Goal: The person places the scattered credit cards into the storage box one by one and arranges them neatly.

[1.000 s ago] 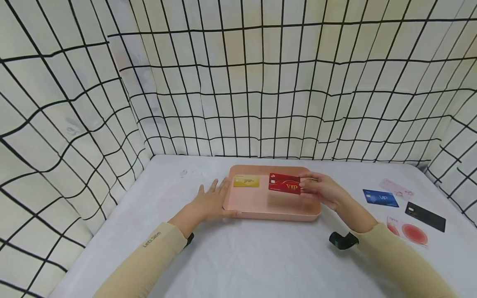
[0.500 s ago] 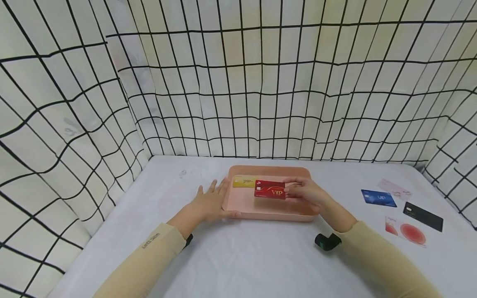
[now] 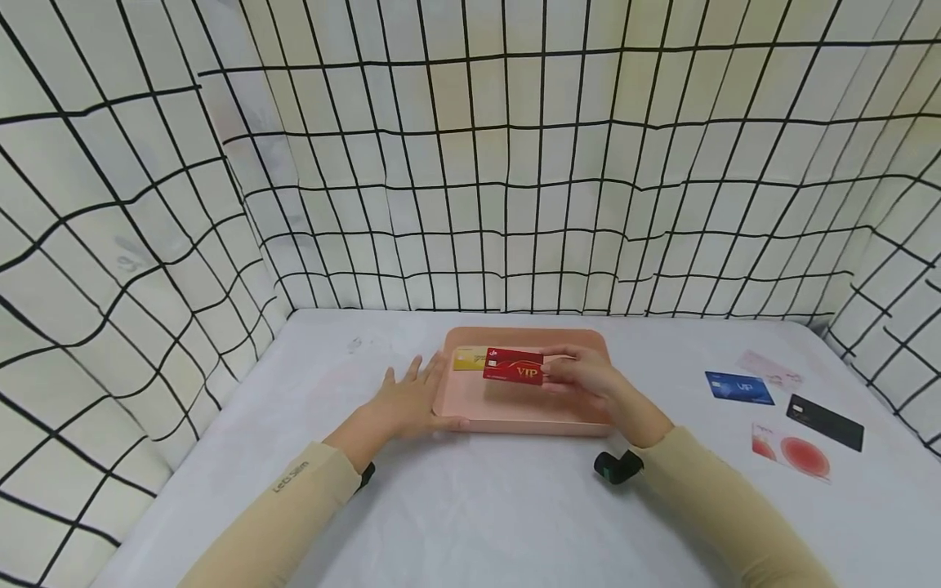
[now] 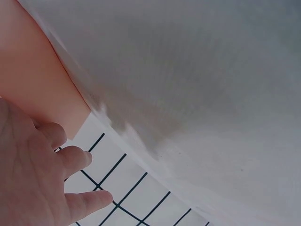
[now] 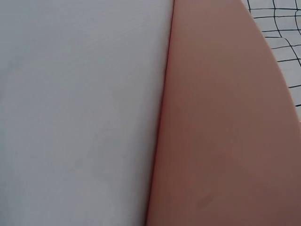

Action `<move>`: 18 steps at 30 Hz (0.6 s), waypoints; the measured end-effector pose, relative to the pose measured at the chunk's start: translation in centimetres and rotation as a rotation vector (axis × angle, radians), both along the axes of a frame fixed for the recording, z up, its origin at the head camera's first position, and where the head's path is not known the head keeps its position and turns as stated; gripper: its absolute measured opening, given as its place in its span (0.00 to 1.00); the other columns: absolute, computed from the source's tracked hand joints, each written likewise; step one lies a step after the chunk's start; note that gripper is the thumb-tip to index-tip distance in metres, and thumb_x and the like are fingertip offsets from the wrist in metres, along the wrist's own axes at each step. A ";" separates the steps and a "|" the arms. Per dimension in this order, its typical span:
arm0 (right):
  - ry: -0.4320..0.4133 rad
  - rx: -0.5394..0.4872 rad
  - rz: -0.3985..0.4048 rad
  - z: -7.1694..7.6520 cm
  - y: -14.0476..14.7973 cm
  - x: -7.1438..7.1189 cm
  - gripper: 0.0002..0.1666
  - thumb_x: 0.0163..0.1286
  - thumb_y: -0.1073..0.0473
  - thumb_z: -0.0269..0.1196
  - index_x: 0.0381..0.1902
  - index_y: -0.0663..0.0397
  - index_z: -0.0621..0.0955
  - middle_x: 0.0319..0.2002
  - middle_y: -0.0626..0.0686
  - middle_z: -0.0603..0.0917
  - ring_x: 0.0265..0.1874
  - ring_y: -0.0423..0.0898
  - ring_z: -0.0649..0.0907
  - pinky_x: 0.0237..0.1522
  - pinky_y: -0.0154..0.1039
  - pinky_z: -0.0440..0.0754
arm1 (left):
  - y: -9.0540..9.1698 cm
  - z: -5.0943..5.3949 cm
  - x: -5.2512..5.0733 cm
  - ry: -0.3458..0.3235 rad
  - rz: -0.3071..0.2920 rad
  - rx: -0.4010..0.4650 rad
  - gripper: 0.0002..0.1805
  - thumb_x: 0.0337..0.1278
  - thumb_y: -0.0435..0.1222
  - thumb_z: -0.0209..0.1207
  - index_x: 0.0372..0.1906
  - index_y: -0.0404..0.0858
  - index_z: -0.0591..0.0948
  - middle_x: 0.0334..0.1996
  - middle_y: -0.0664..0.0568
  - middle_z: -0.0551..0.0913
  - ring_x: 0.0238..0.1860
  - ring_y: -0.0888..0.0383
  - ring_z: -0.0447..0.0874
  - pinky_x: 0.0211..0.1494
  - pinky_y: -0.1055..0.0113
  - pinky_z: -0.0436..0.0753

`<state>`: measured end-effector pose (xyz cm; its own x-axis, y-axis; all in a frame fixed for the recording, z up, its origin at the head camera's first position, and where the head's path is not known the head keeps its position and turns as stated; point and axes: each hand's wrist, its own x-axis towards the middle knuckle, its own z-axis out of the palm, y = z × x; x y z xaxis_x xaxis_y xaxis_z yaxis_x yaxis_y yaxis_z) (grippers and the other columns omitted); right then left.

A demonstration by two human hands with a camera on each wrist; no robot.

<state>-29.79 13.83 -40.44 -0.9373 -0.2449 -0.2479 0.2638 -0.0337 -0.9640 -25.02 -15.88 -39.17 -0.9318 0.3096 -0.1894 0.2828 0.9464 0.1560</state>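
Observation:
In the head view my right hand [image 3: 584,377] pinches a red VIP card [image 3: 513,366] by its right end, above the pink tray [image 3: 529,427]. Behind the red card lies a yellow card [image 3: 467,358] in the tray, its right part hidden. My left hand [image 3: 407,406] rests against the tray's left side with fingers spread. The left wrist view shows the left hand [image 4: 42,174] beside the tray wall [image 4: 42,70]. From the right wrist only the tray's outer side [image 5: 221,117] shows; the right hand is out of that view.
To the right on the white table [image 3: 515,514] lie a blue card [image 3: 739,388], a black card [image 3: 825,422], a pale card with red circles [image 3: 790,452] and a pale pink card [image 3: 769,370]. A black-gridded white cloth [image 3: 515,204] rises behind the table.
My right hand has carried the red card leftward over the tray, so it now partly covers the yellow card. The left hand has kept its place at the tray.

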 end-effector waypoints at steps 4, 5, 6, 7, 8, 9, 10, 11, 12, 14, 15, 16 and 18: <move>0.006 0.028 -0.018 -0.1 -0.7 -0.3 0.25 0.74 0.70 0.61 0.67 0.69 0.73 0.57 0.68 0.76 0.33 0.44 0.86 0.39 0.40 0.88 | -0.1 -0.1 0.0 -0.002 0.002 0.003 0.65 0.56 0.71 0.58 0.83 0.35 0.44 0.83 0.43 0.47 0.80 0.36 0.42 0.74 0.28 0.44; 0.006 0.041 -0.024 -0.1 -0.9 -0.3 0.25 0.74 0.70 0.62 0.66 0.69 0.74 0.58 0.68 0.76 0.33 0.44 0.87 0.39 0.41 0.88 | -0.2 -0.1 0.0 -0.001 0.001 0.004 0.65 0.56 0.71 0.58 0.83 0.35 0.44 0.83 0.43 0.47 0.80 0.36 0.42 0.74 0.28 0.45; 0.002 0.053 -0.035 -0.1 -1.0 -0.3 0.24 0.73 0.70 0.63 0.65 0.68 0.75 0.59 0.68 0.76 0.33 0.45 0.87 0.38 0.41 0.88 | -0.2 -0.1 0.0 -0.001 0.000 0.004 0.65 0.56 0.71 0.58 0.83 0.36 0.44 0.83 0.43 0.47 0.80 0.36 0.42 0.74 0.28 0.45; -0.001 0.062 -0.040 -0.2 -1.1 -0.3 0.24 0.73 0.70 0.64 0.64 0.67 0.76 0.60 0.68 0.76 0.33 0.45 0.87 0.39 0.41 0.88 | -0.2 -0.1 0.0 0.000 -0.002 0.005 0.65 0.56 0.72 0.58 0.83 0.36 0.44 0.83 0.43 0.47 0.80 0.36 0.42 0.74 0.28 0.45; -0.006 0.068 -0.045 -0.2 -1.2 -0.3 0.23 0.72 0.69 0.64 0.64 0.67 0.77 0.61 0.68 0.76 0.33 0.46 0.88 0.38 0.41 0.88 | -0.2 -0.1 0.0 0.000 -0.002 0.005 0.66 0.55 0.72 0.58 0.83 0.36 0.44 0.83 0.43 0.47 0.80 0.36 0.42 0.74 0.28 0.45; -0.012 0.078 -0.053 -0.2 -1.3 -0.3 0.23 0.72 0.69 0.65 0.63 0.66 0.78 0.61 0.68 0.76 0.33 0.46 0.88 0.38 0.41 0.88 | -0.1 -0.1 0.0 0.001 -0.003 0.005 0.66 0.55 0.72 0.58 0.83 0.36 0.44 0.83 0.43 0.47 0.80 0.36 0.42 0.74 0.28 0.45; -0.016 0.088 -0.058 -0.2 -1.5 -0.3 0.22 0.72 0.68 0.66 0.62 0.65 0.79 0.62 0.67 0.76 0.33 0.47 0.88 0.38 0.41 0.88 | -0.1 -0.1 -0.1 0.001 -0.003 0.004 0.66 0.55 0.72 0.58 0.83 0.36 0.44 0.83 0.43 0.47 0.80 0.36 0.42 0.74 0.28 0.44; -0.019 0.096 -0.059 -0.2 -1.6 -0.3 0.22 0.71 0.68 0.66 0.62 0.64 0.80 0.62 0.66 0.75 0.34 0.47 0.88 0.38 0.41 0.88 | -0.1 -0.1 -0.1 0.002 -0.005 0.003 0.66 0.54 0.72 0.58 0.83 0.36 0.45 0.82 0.43 0.47 0.80 0.36 0.42 0.74 0.28 0.45; -0.020 0.097 -0.055 -0.3 -1.7 -0.2 0.22 0.71 0.68 0.66 0.62 0.64 0.80 0.62 0.66 0.75 0.34 0.48 0.88 0.38 0.42 0.89 | -0.1 -0.1 -0.1 0.002 -0.006 0.000 0.66 0.54 0.73 0.58 0.83 0.36 0.44 0.82 0.43 0.47 0.80 0.36 0.42 0.74 0.28 0.45; -0.022 0.107 -0.048 -0.3 -1.9 -0.2 0.21 0.71 0.68 0.66 0.61 0.64 0.80 0.63 0.66 0.75 0.36 0.49 0.87 0.38 0.42 0.89 | -0.1 -0.1 -0.1 0.004 -0.008 -0.003 0.66 0.55 0.73 0.57 0.83 0.36 0.44 0.83 0.43 0.47 0.80 0.36 0.42 0.74 0.28 0.45; -0.022 0.116 -0.043 -0.3 -2.0 -0.2 0.21 0.71 0.68 0.66 0.61 0.64 0.80 0.63 0.65 0.75 0.36 0.50 0.87 0.38 0.42 0.89 | -0.1 -0.2 -0.1 0.005 -0.010 -0.003 0.66 0.55 0.73 0.57 0.83 0.36 0.44 0.83 0.43 0.47 0.80 0.36 0.42 0.74 0.28 0.45; -0.019 0.121 -0.035 -0.2 -2.1 -0.2 0.21 0.71 0.68 0.66 0.61 0.64 0.80 0.63 0.66 0.74 0.37 0.50 0.87 0.38 0.42 0.89 | -0.2 -0.2 -0.1 0.006 -0.011 -0.003 0.66 0.55 0.73 0.57 0.83 0.36 0.44 0.83 0.43 0.47 0.80 0.36 0.42 0.74 0.28 0.45; -0.021 0.134 -0.020 -0.2 -2.4 -0.3 0.22 0.72 0.68 0.66 0.62 0.64 0.79 0.64 0.66 0.73 0.39 0.51 0.87 0.39 0.43 0.89 | -0.2 -0.2 -0.1 0.007 -0.013 0.002 0.65 0.56 0.72 0.57 0.83 0.35 0.44 0.83 0.43 0.47 0.80 0.36 0.42 0.74 0.28 0.45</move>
